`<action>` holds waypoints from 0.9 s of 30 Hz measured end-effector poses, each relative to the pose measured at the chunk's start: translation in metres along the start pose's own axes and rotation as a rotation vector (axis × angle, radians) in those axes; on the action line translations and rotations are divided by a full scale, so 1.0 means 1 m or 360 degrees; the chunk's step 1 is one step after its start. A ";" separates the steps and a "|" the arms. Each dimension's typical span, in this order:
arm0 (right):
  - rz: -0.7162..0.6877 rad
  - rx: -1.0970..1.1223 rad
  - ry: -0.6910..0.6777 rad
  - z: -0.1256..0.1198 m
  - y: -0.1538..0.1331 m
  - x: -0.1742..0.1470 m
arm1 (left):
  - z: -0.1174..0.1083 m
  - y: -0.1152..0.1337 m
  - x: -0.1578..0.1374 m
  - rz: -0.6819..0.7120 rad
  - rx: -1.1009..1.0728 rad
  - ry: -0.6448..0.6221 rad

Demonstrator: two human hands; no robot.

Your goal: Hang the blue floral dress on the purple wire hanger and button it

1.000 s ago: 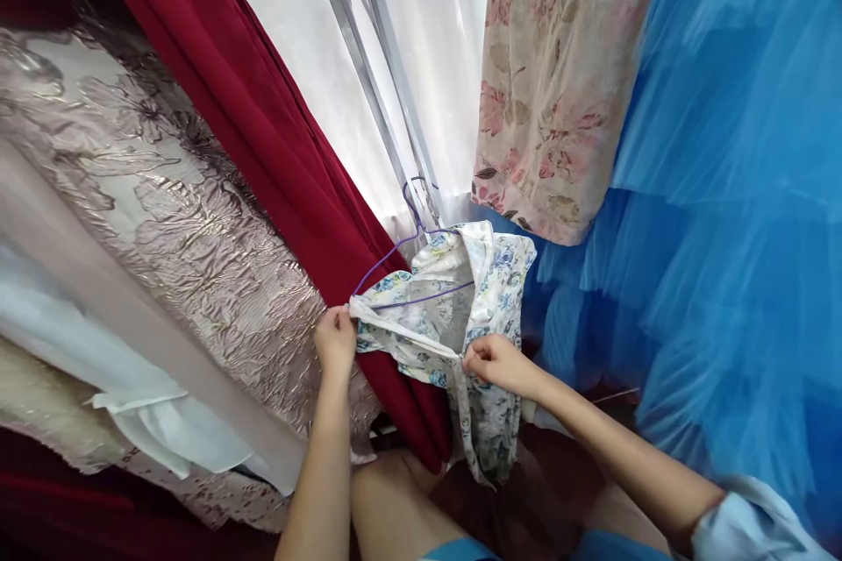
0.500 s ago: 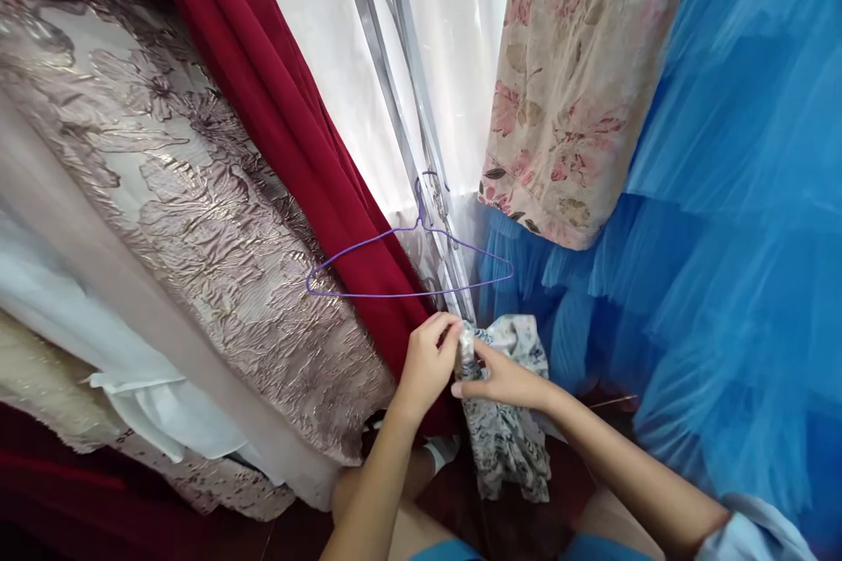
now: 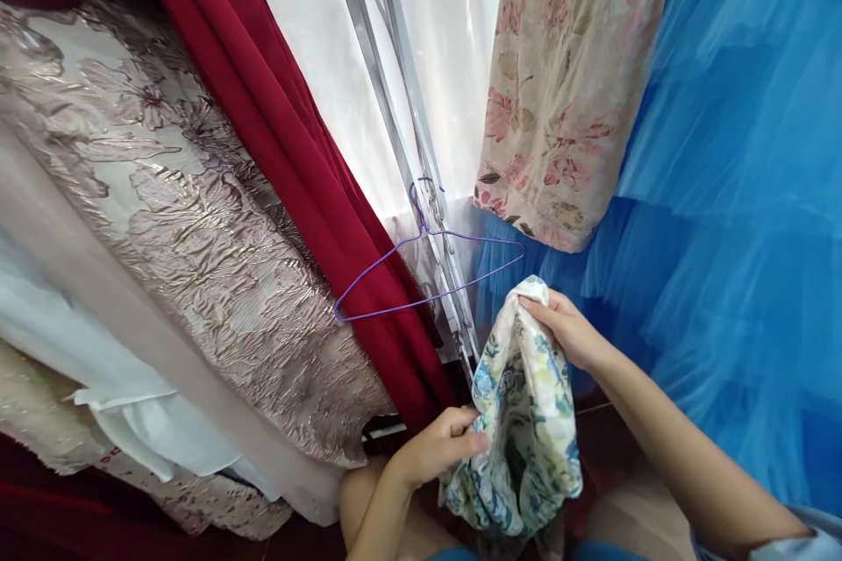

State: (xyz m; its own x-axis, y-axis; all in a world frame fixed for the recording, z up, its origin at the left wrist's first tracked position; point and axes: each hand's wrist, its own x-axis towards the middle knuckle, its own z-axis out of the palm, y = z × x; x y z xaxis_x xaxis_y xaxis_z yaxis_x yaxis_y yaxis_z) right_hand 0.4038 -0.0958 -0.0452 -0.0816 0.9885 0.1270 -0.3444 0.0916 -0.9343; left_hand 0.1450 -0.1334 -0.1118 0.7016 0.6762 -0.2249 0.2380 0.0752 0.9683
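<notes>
A floral garment (image 3: 556,421), white with blue, green and yellow flowers, is stretched between my two hands with its opening spread. My right hand (image 3: 569,329) pinches its upper edge between thumb and fingers. Lower down on the left side, my left hand (image 3: 444,447) grips the fabric's edge, fingers closed. Just above and left of the garment, a bare purple wire hanger (image 3: 401,307) hangs by its hook from a metal stand. The garment's lower part is out of sight beneath its folds.
The metal stand (image 3: 388,96) runs up through the middle. On the left hang a dark red cloth (image 3: 276,131) and a pinkish embossed garment (image 3: 217,228). Right of centre are a pink-flowered garment (image 3: 559,123) and a blue tulle dress (image 3: 737,193). White fabric (image 3: 316,44) hangs behind the stand.
My right hand has moved up and my left hand down, apart from each other. The floral garment has been raised and spread between them. The purple hanger has turned slightly.
</notes>
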 end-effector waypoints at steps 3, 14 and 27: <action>-0.0178 -0.0121 0.0128 -0.012 0.000 0.008 | -0.008 0.012 -0.018 0.0039 0.0335 0.0178; -0.0604 -0.0671 -0.0122 0.019 0.024 0.087 | -0.125 0.059 -0.091 -0.0325 0.2145 0.0987; -0.0746 -0.1218 -0.0387 0.033 0.029 0.050 | -0.157 0.121 -0.064 0.0480 0.1989 0.1687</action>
State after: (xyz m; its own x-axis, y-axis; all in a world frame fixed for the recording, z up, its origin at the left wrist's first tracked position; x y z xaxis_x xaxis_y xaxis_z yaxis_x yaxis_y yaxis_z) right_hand 0.3592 -0.0475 -0.0550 -0.3135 0.7863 0.5324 0.3118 0.6148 -0.7244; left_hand 0.0238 -0.0522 0.0371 0.2071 0.7600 0.6160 0.9092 -0.3820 0.1656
